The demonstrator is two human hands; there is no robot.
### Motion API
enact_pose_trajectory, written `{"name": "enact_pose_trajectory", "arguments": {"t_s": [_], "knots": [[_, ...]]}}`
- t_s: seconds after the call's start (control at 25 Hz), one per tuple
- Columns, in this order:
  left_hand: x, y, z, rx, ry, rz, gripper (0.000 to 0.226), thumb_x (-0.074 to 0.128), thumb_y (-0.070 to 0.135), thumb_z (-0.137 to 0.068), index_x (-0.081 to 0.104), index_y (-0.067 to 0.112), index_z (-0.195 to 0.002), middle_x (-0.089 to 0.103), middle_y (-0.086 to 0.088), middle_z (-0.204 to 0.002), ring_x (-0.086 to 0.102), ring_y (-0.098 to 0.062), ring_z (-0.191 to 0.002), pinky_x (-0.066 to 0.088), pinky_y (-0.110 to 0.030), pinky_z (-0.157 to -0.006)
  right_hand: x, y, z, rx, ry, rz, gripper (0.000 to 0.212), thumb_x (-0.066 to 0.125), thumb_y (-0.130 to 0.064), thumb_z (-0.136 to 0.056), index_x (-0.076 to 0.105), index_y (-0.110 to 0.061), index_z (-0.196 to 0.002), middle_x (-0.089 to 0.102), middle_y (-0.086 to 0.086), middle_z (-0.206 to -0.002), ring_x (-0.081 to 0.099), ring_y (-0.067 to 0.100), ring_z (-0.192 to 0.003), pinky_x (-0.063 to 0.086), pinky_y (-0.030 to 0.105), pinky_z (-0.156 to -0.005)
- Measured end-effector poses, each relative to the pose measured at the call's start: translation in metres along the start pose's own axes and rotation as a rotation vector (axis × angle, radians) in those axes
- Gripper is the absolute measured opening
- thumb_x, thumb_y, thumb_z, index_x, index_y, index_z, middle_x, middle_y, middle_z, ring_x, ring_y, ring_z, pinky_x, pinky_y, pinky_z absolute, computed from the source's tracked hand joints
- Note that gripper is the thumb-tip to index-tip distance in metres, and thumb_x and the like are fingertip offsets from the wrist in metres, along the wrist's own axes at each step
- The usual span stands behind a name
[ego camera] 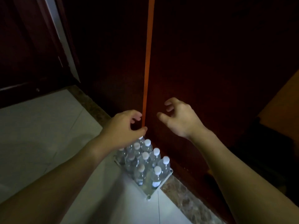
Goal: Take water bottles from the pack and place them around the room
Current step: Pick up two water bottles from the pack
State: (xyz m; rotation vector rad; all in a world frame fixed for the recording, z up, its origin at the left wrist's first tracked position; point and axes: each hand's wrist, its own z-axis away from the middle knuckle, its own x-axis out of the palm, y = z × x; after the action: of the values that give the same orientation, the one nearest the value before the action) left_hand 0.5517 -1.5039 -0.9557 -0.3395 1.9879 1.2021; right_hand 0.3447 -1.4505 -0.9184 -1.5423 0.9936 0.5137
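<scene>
The pack (144,165) of water bottles sits on the pale tiled floor (40,126), pressed against the foot of a dark wooden cabinet (210,62), with a marbled border strip running along that edge. About nine white-capped bottles are visible in it, so the job looks barely begun: none is held, and no bottle shows anywhere else in view. Both hands hover above the far end of the pack. The left hand (123,125) is curled with its fingers bent and empty, just over the farthest bottle (141,139); whether it touches the cap I cannot tell. The right hand (179,118) hangs spread and empty near the cabinet face, beside an orange strip (148,62) between the panels. Room is tight on the cabinet side, where bottles stand almost against the wood; the floor to the left lies open, so lifting straight up and drawing leftward looks the easier path.
</scene>
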Motion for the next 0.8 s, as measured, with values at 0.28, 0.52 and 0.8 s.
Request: {"name": "enact_pose_trajectory", "arguments": {"t_s": [0.28,0.52,0.8], "knots": [[0.094,-0.077,0.064,-0.034,-0.290,-0.257,0.043,0.063,0.051,-0.076,0.061,0.026,-0.111,0.068,0.004,-0.107,0.064,-0.019,-0.088,0.051,-0.031,-0.070,0.128,0.069,0.056,-0.103,-0.352,0.252,0.054,0.067,-0.045,-0.082,0.055,-0.017,-0.127,0.061,0.007,-0.119,0.063,0.029,-0.103,0.046,0.033,-0.074],[0.181,-0.121,0.103,-0.336,-0.271,0.083,0.067,0.077,0.036,-0.075,0.045,0.030,-0.134,0.056,0.004,-0.134,0.063,-0.020,-0.114,0.054,-0.043,-0.093,0.192,0.131,0.102,0.097,-0.402,0.160,0.083,0.080,-0.038,-0.072,0.039,-0.019,-0.142,0.050,0.005,-0.135,0.048,0.027,-0.121,0.046,0.038,-0.096],[0.236,-0.162,0.119,-0.406,-0.054,0.176,0.047,0.077,0.047,-0.074,0.055,0.041,-0.116,0.066,0.024,-0.106,0.064,-0.003,-0.092,0.042,-0.011,-0.069,0.258,0.157,0.134,0.392,-0.146,-0.381,0.055,0.081,-0.006,-0.068,0.056,-0.027,-0.112,0.067,-0.013,-0.100,0.063,0.001,-0.091,0.050,0.018,-0.072]]}}
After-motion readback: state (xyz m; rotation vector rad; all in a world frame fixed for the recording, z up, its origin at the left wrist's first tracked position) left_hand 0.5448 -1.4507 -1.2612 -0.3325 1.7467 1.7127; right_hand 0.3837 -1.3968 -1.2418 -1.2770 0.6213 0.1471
